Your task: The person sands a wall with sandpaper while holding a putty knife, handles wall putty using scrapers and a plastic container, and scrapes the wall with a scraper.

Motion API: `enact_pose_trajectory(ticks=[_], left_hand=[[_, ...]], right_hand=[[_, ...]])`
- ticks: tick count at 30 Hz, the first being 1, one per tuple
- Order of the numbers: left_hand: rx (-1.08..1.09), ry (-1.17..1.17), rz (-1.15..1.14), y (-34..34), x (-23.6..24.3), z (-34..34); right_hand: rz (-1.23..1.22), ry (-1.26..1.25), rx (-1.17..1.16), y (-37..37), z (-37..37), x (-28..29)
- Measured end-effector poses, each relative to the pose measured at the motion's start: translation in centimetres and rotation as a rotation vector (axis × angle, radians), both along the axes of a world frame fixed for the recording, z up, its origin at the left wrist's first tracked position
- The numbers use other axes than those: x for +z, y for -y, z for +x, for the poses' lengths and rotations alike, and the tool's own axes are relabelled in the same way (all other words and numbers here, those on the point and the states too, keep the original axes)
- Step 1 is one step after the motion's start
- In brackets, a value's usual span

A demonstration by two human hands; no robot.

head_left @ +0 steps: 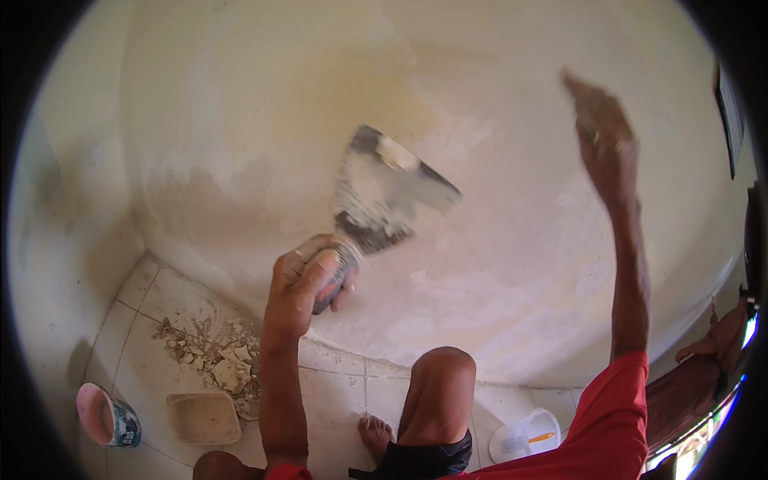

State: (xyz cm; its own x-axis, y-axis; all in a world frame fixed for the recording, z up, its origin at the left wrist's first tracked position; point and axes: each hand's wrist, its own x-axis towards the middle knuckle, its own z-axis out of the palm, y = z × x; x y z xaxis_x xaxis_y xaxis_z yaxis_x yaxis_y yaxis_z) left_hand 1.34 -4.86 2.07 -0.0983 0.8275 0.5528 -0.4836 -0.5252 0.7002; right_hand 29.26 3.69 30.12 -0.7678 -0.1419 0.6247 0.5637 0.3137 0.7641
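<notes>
Putty knife (382, 206), wide-bladed & smeared w/ pale filler (398, 154), is up in front of the stained wall (488, 296), handle gripped in L hand (308, 280). R hand (606, 142) is raised off to the R; too blurred, can't tell if it holds anything. Tiled floor (332, 392), lower L: plaster rubble (230, 366), rect. tub (204, 418) & pink-lined bucket (112, 418); white bucket (512, 438) R of bent knee (444, 372).

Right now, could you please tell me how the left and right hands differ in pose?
The left hand grips a wide scraper by its handle, while the right hand is too blurred to tell what it holds, if anything. The left hand is lower in the picture, the right hand higher. Both show against the pale wall.
</notes>
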Motion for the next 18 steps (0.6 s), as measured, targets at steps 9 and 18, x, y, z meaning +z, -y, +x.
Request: enact_pose_trajectory(ticks=[9,18], left_hand=[[0.261,0.057,-0.069,-1.3,0.0,-0.2],[0.309,0.039,-0.042,-1.2,-0.1,-0.1]], right_hand=[[0.282,-0.181,-0.11,-5.1,-5.9,7.7],[0.031,-0.1,-0.279,-5.6,-4.1,-8.8]])
